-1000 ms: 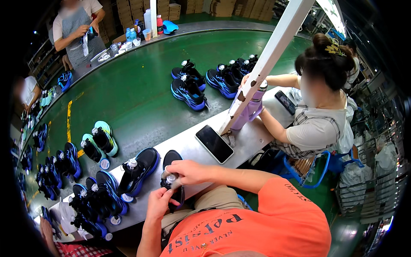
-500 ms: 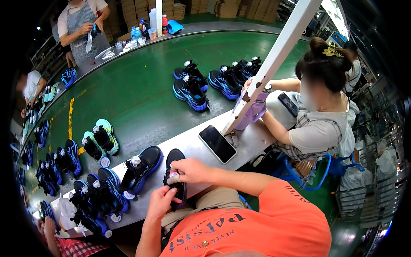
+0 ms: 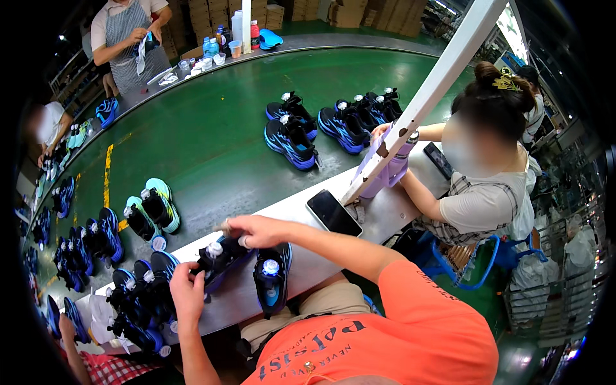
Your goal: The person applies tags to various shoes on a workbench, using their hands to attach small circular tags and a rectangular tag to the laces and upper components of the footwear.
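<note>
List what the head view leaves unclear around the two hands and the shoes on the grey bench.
- Left hand: palm and fingertips face away, so its grip on the black shoe is hidden.
- Right hand: the small piece it pinches is too small to identify.
- Second shoe: heel cut off by the bench edge.

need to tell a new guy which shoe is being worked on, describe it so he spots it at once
Follow the grey worktable along the green conveyor leftwards past the black phone. The dark shoe lies between the left hand and right hand; the neighbouring shoe lies untouched.
</note>
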{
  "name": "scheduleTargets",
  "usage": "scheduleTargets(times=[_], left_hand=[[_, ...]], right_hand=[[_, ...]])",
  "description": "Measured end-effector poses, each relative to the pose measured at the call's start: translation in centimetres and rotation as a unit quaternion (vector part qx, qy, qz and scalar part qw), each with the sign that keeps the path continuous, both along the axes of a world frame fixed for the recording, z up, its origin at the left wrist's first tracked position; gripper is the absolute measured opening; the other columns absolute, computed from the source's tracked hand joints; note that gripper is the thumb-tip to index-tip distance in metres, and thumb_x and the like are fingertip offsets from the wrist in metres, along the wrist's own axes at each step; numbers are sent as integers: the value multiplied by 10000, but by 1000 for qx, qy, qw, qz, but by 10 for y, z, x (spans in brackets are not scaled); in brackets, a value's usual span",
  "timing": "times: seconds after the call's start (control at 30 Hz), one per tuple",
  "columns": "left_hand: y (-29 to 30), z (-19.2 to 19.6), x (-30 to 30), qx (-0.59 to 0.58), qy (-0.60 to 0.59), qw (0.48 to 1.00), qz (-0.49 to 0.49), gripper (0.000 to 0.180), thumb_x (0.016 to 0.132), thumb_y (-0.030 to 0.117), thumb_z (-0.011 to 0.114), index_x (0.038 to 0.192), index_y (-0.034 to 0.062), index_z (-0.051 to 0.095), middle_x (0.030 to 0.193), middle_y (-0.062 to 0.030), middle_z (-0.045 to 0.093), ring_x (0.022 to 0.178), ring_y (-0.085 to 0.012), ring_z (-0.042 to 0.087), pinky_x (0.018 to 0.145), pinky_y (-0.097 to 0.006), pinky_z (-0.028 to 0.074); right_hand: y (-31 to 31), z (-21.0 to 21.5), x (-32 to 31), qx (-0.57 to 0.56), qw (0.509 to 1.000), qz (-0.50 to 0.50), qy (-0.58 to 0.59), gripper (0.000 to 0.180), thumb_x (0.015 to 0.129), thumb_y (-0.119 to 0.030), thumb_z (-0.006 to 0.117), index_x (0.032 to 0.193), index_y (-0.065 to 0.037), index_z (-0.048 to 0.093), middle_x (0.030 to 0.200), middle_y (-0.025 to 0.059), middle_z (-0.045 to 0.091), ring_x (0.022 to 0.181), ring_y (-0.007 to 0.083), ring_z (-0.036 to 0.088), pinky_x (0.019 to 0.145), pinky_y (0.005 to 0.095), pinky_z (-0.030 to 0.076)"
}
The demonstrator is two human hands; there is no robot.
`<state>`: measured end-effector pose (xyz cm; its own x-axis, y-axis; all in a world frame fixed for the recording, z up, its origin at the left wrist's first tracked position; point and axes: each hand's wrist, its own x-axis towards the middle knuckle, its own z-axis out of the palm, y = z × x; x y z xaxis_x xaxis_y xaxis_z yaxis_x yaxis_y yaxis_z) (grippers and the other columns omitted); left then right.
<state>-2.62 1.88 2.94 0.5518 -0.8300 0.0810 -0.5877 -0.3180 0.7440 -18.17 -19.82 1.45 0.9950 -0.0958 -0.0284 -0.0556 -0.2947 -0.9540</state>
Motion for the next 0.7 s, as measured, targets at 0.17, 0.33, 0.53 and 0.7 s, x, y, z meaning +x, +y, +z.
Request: scheduleTargets(times=[0.17, 0.33, 0.53, 0.7], left_hand=[[-27, -21, 21, 18, -179, 982, -58, 126, 745, 54, 657, 832, -21, 604, 799, -157, 597, 716, -324, 570, 680, -390, 459], [-13, -12, 13, 70, -127, 984, -107, 130, 747, 92, 651, 777, -27, 608, 746, -176, 582, 709, -337, 576, 643, -403, 445], [-7, -33, -4, 35, -30, 997, -54, 159, 763, 58, 626, 898, -24, 613, 820, -159, 566, 687, -296, 565, 624, -351, 436], [-5, -69, 10, -45, 161, 985, 31, 129, 834, 76, 578, 876, -40, 616, 767, -73, 596, 714, -151, 555, 650, -267, 427]], right_hand=[[-1, -12, 31, -50, 987, 109, -102, 758, 682, -60, 575, 1405, -40, 347, 1279, 156, 504, 1176, 237, 487, 986, 345, 402], [18, -12, 25, -14, 993, 113, -31, 776, 673, -124, 732, 1378, -107, 408, 1238, 163, 552, 1143, 295, 525, 980, 353, 395], [27, 2, 31, -66, 995, 76, -13, 671, 627, -160, 779, 1250, -125, 532, 1125, 152, 559, 1070, 323, 536, 918, 379, 423], [57, -4, 18, -311, 945, 29, -97, 499, 576, -171, 800, 1033, -113, 607, 1037, 147, 515, 990, 326, 523, 819, 423, 442]])
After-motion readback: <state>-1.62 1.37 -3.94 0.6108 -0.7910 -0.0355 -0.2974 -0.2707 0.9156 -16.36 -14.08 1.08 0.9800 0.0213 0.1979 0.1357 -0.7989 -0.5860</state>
